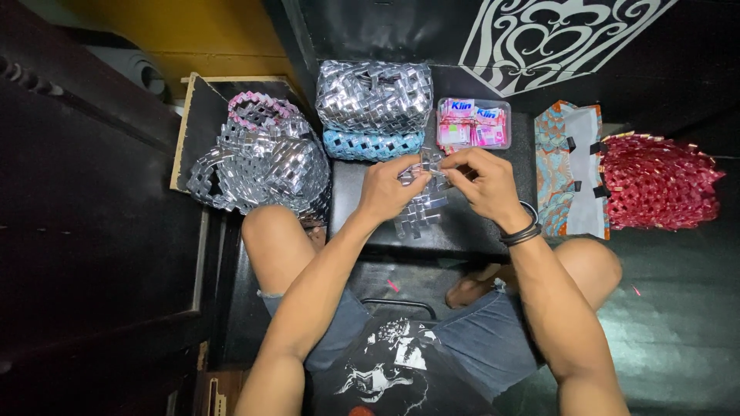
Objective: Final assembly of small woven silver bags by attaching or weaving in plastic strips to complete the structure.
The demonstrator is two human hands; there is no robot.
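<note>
My left hand (388,189) and my right hand (484,181) meet over a low black table (462,231). Together they pinch a small woven piece of silver foil strips (420,202), whose lower part hangs down onto the table. Both hands grip its top edge with fingers closed. A black band sits on my right wrist.
A silver woven bag with a pink rim (262,158) lies at left. Behind the hands stands a silver and blue woven bag (374,108), beside a clear box of pink sachets (472,123). A patterned pouch (566,166) and a red woven bag (659,181) lie at right.
</note>
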